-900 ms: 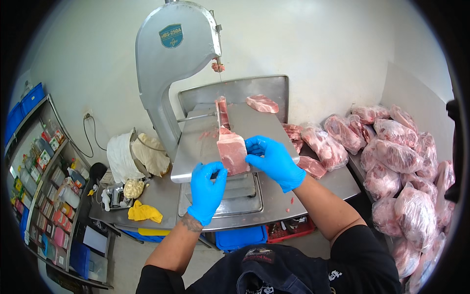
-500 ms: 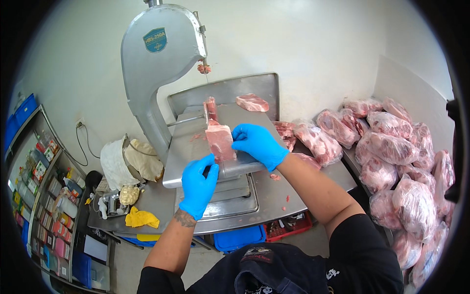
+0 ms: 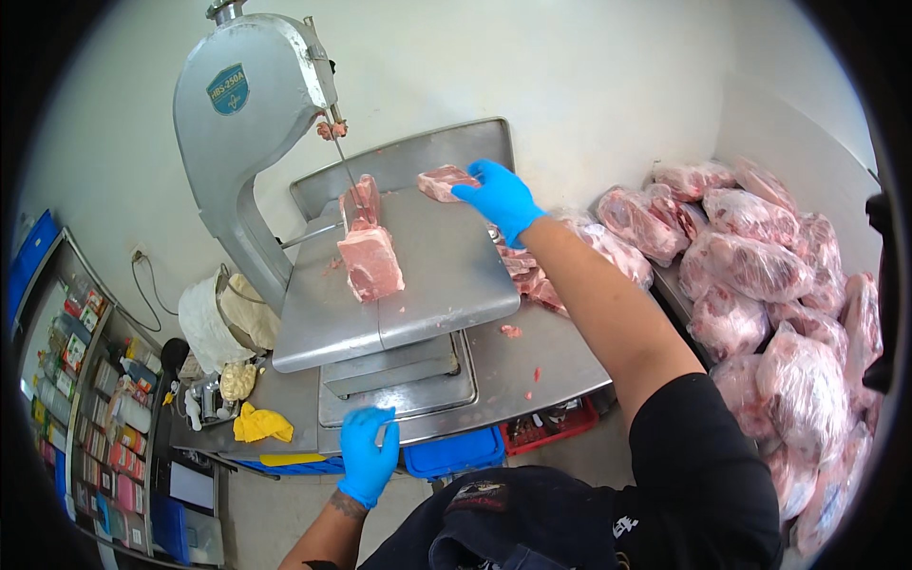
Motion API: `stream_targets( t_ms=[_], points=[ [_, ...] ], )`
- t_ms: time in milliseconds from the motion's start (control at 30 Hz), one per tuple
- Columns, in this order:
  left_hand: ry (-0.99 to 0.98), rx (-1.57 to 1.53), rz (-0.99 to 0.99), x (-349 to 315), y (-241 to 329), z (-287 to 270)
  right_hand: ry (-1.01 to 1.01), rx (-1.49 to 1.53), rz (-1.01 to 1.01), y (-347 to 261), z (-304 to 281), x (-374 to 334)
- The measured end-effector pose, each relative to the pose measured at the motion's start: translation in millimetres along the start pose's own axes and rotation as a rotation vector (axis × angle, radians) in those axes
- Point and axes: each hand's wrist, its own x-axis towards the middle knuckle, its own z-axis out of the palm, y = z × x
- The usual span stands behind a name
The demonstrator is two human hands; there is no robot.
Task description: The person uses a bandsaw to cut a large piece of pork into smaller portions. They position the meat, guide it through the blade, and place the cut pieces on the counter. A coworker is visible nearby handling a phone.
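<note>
1. Both hands have left the meat block (image 3: 371, 264). Half a second ago the right hand (image 3: 465, 180) was at its right edge and the left hand (image 3: 389, 429) hung near its front corner.
2. Right hand now far back over the saw plate (image 3: 437, 275), at the right end of the meat slice (image 3: 442, 184). Thumb and fingers parted; cannot tell whether it grips.
3. Left hand pulled back toward the body, low over the front edge of the worktop (image 3: 285, 432). Thumb apart from loosely bent fingers, nothing held.
4. Block sits on the saw plate in front of the blade (image 3: 344, 161), touching the narrower meat piece (image 3: 366, 199) behind it. More bare metal shows between block and front edge than before.
5. Slice lies near the back panel (image 3: 408, 157), where it lay earlier.
6. View has swung: the saw (image 3: 237, 104) stands farther left in the picture.
7. Cut meat (image 3: 541, 290) right of the plate, partly hidden by the right forearm. Wrapped meat (image 3: 760, 271) heaped beyond, unchanged. Yellow cloth (image 3: 262, 424) same spot, left end of the worktop.
</note>
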Motion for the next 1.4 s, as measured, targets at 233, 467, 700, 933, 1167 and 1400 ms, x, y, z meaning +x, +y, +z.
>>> stream_targets(
  t_ms=[233, 467, 700, 933, 1167, 1400],
  points=[
    [-0.091, -0.039, -0.418, -77.9, 33.0, 34.4, -0.379, 0.410, 0.484, 79.7, 38.0, 91.9],
    [-0.189, -0.081, -0.547, -114.1, 33.4, 9.9, -0.407, 0.809, 0.635, 135.4, 49.7, 96.8],
    [-0.345, -0.170, -0.216, -68.6, -6.2, -24.3, -0.172, 0.548, 0.619, 73.9, -9.1, 39.8],
    [-0.431, -0.234, -0.220, -40.4, -17.5, -14.3, -0.234, 0.422, 0.595, 31.5, 3.6, 39.6],
    [-0.258, -0.239, -0.605, -113.5, -8.9, -14.2, -0.440, -0.498, -0.031, 19.7, 71.9, 82.4],
    [-0.221, -0.272, -0.964, -153.0, 5.9, -19.3, -0.473, -0.149, 0.198, 19.8, 82.3, 105.6]
  ],
)
